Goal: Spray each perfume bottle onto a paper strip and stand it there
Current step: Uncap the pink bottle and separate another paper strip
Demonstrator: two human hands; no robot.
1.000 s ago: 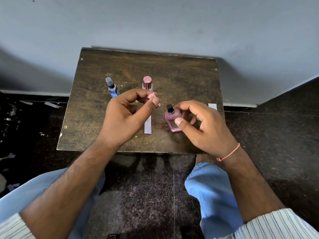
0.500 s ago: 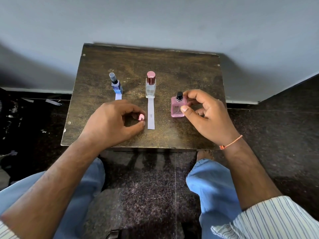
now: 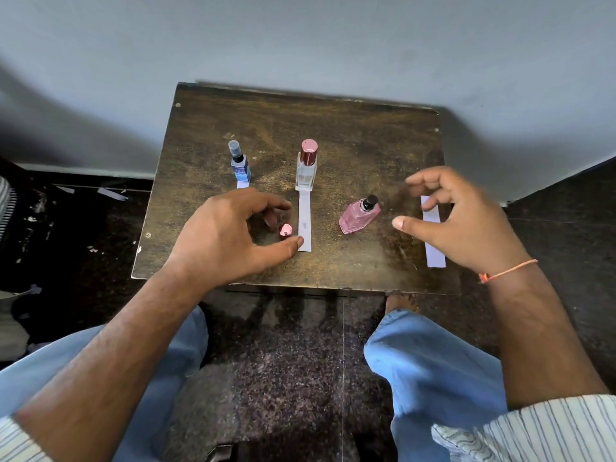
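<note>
On the dark wooden table [image 3: 366, 128], a blue spray bottle [image 3: 240, 166] and a clear bottle with a maroon cap [image 3: 306, 168] each stand upright on the far end of a paper strip [image 3: 304, 221], toward the left and middle. A pink perfume bottle [image 3: 358, 216] with a black nozzle tilts rightward between the middle strip and a bare strip [image 3: 433, 238] near the right edge. The left hand [image 3: 230, 238] curls loosely around a small pink cap [image 3: 285, 229] near the front edge, while the right hand [image 3: 460, 218] hovers spread over the bare strip, holding nothing.
</note>
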